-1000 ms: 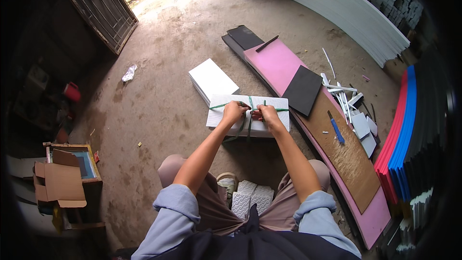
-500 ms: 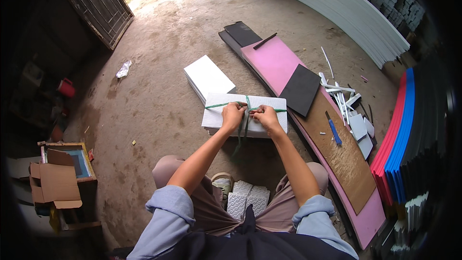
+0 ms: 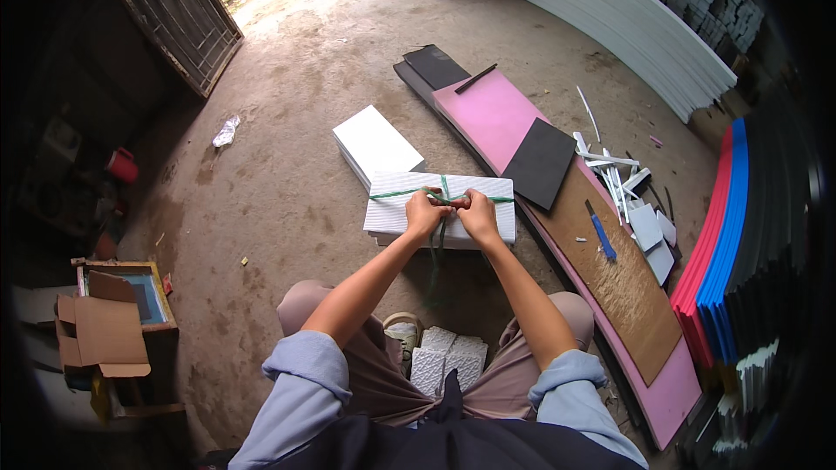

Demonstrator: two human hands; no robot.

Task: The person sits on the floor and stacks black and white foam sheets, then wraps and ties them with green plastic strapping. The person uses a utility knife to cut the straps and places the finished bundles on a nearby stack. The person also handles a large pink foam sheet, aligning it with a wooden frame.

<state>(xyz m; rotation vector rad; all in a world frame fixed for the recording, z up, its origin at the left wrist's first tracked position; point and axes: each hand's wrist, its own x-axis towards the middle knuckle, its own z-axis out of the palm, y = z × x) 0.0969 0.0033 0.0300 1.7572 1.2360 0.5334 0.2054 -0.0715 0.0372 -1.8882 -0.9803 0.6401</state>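
The green string (image 3: 502, 199) lies across the top of the white bundle (image 3: 388, 216). At its middle, the left hand (image 3: 424, 212) and right hand (image 3: 477, 217) pinch it, close together. A white stack (image 3: 377, 139) sits just past the bundle.

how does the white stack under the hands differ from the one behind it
The front stack has green string across it; none shows on the back stack. The front stack's top looks ribbed, the back stack's smooth. The front stack lies crosswise in view, the back stack slants. Both are white and oblong.
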